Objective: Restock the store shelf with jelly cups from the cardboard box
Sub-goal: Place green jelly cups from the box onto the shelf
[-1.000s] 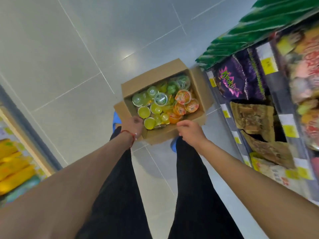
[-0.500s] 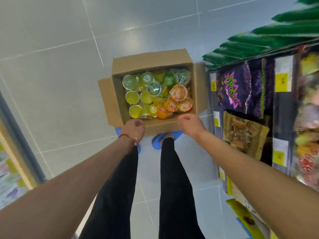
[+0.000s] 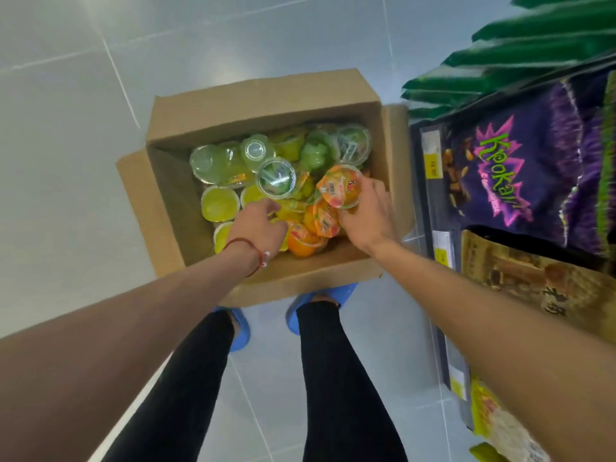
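Pale grey floor tiles [image 3: 66,161] carry an open cardboard box [image 3: 266,95], set just in front of the person's blue slippers [image 3: 240,331] and right beside the shelf [image 3: 430,208]. That placing looks sensible, since each cup lifted out has only a short way to go sideways. Its flaps are folded out, so both arms can reach in from above. Jelly cups [image 3: 220,203] lie in a loose heap inside, green and yellow ones to the left and far side, orange ones nearer the right, some tipped over. The right hand [image 3: 370,215] works on the shelf side and holds an orange cup [image 3: 340,188], fingers curled round its body and its lid tilted up toward the camera. The left hand [image 3: 256,225] reaches down among the yellow cups near the middle. Its fingertips are sunk into the heap, so I cannot tell whether it has closed on one or is only feeling for one. Purple snack bags [image 3: 520,175] fill the shelf level nearest the box, and no jelly shows on it, so the restocking seems barely begun.
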Motion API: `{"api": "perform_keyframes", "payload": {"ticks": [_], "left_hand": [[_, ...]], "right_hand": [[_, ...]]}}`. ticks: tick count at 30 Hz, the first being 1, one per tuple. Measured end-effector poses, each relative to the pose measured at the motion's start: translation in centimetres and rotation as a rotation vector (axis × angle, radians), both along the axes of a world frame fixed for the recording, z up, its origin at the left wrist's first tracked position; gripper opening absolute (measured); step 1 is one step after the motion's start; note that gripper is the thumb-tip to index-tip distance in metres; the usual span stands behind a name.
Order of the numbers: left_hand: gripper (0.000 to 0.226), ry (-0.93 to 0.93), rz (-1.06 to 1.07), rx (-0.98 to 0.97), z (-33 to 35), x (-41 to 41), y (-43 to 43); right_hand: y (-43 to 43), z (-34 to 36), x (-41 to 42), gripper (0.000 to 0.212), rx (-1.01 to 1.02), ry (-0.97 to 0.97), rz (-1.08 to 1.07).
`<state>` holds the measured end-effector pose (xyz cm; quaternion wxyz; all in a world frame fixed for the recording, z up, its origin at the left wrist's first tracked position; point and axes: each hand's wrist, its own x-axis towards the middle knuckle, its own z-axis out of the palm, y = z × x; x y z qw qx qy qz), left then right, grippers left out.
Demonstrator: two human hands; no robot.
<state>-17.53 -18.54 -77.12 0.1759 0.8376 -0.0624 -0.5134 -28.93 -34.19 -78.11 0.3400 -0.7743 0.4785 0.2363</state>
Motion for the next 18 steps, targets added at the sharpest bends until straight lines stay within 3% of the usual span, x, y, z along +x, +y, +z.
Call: {"api": "perform_keyframes", "payload": {"ticks": [4, 7, 11, 14, 18], "left_hand": [[0.057, -0.15, -0.032, -0.029, -4.2, 0.0, -1.9], [0.075, -0.274, -0.054, 0.012, -6.9, 0.0, -2.8], [0.092, -0.225, -0.085, 0.117, -10.1, -0.3, -4.0], [0.089, -0.286, -0.241, 0.215, -11.5, -0.8, -5.3], [0.089, -0.469, -0.265, 0.246, -13.0, -1.5, -6.8]], "right_hand": [[-0.8, -3.8, 0.0, 0.079, -0.105, -0.035, 0.198], [-1.7, -5.9, 0.4, 0.086, -0.122, -0.059, 0.23], [-3.0, -7.9, 1.1, 0.087, -0.125, -0.128, 0.241], [-3.9, -8.9, 2.0, 0.086, -0.143, -0.163, 0.244], [-4.2, -10.2, 3.7, 0.084, -0.194, -0.176, 0.294]]}}
